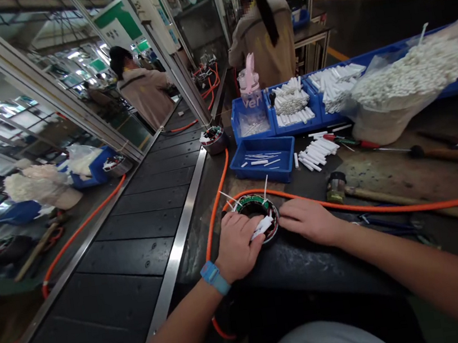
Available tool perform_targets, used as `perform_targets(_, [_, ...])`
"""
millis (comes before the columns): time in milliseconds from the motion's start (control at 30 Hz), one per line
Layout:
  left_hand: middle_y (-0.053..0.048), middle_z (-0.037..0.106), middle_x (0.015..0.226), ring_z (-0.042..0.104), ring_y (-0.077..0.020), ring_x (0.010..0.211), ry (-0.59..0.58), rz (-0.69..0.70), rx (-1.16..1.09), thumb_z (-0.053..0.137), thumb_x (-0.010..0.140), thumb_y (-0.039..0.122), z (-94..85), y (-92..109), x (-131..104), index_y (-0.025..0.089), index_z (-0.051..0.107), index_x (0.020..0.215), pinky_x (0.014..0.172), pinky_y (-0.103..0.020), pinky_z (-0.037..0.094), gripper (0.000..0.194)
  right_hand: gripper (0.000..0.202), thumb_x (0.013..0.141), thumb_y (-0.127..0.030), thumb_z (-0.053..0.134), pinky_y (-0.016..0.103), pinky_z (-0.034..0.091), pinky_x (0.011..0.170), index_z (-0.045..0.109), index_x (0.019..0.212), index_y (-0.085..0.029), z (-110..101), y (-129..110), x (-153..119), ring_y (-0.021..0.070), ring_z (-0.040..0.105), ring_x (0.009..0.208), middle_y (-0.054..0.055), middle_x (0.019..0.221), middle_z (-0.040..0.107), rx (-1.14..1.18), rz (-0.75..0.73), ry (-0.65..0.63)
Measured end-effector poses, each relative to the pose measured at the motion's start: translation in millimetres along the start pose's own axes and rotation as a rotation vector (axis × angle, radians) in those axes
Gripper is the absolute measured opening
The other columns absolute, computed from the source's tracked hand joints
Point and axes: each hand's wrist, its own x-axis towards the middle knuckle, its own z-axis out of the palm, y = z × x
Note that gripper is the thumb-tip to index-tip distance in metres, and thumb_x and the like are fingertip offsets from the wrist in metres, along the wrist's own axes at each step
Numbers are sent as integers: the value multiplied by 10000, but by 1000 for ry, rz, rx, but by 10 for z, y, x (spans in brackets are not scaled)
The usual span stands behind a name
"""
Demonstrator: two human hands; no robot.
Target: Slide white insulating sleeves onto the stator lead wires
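Nearest, bottom centre of the frame: pale grey cloth garment (pixel 325 342) of the wearer; above it, two bare forearms reaching in from the lower left and lower right, the left with a light-blue wristwatch (pixel 215 278).

Middle of the frame, on the dark, scuffed worktop (pixel 382 170): one ring-shaped component with metallic outer wall and green inner board (pixel 254 198), thin white strips standing out from its upper side; it lies between the two hands, both close against it.

Left hand (pixel 239 244): over the ring's left and near side; grip closed, thumb against fingers, on small white tubes (pixel 263 225); these lie across the near part of the ring's opening, long axis slanting from lower left to upper right, their upper ends toward the right hand.

Right hand (pixel 310 221): fingertips at the ring's right rim; fingers bunched; whether its grip is clamped on anything, cannot tell; the left is the nearer hand to the tubes.

About them: orange hose (pixel 387 207), passing just beyond the ring; shallow blue plastic tray (pixel 261 175) with white pieces, above it; loose pile of short white tubes (pixel 318 152), right of the tray; black slatted conveyor (pixel 135 230), left; second ring-shaped component (pixel 214 141), upper centre, beside the conveyor.
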Motion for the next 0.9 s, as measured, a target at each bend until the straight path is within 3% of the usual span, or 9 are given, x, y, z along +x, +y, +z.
perform_targets(167, [-80, 611, 950, 501, -218, 911, -40, -5, 26, 361, 913, 346, -42, 23, 12, 163, 545, 1199, 937, -437, 320, 386, 233, 957, -170, 385, 317, 499, 759, 617, 958, -160, -49, -53, 108, 173, 575, 840, 88, 905, 643, 56, -12, 83])
perform_targets(400, [-75, 608, 916, 496, -217, 886, -19, -3, -3, 351, 912, 359, -17, 6, 17, 170, 563, 1151, 922, -429, 319, 372, 276, 962, -172, 360, 334, 516, 780, 632, 927, -147, -48, -221, 156, 191, 591, 870, 102, 914, 646, 57, 61, -25])
perform_targets(600, [-79, 608, 929, 493, -222, 893, -16, 2, -7, 355, 912, 368, -11, -16, 9, 164, 566, 1149, 922, -435, 312, 377, 285, 905, -98, 380, 326, 521, 815, 631, 1015, -179, 13, -183, 106, 184, 588, 972, 99, 1022, 641, 295, 196, 104])
perform_targets(733, [-92, 607, 967, 507, -237, 936, -23, 9, -14, 397, 886, 429, -10, -16, 2, 166, 539, 1206, 941, -452, 309, 438, 205, 889, -140, 465, 332, 519, 811, 629, 1001, -190, 51, -210, 102, 185, 594, 947, 103, 1015, 639, 337, 240, 138])
perform_targets(833, [-94, 612, 944, 521, -256, 922, 36, -20, 11, 508, 792, 569, 44, 7, 7, 169, 557, 1188, 935, -461, 322, 565, 173, 887, -168, 482, 339, 516, 801, 626, 979, -191, 67, -272, 116, 190, 594, 925, 102, 1002, 636, 331, 290, 164])
perform_targets(900, [-79, 615, 875, 529, -249, 875, 112, -68, 47, 548, 768, 562, 91, 31, 17, 177, 597, 1119, 924, -454, 335, 523, 175, 878, -155, 474, 346, 513, 800, 622, 964, -193, 78, -316, 129, 192, 588, 917, 98, 991, 634, 326, 333, 186])
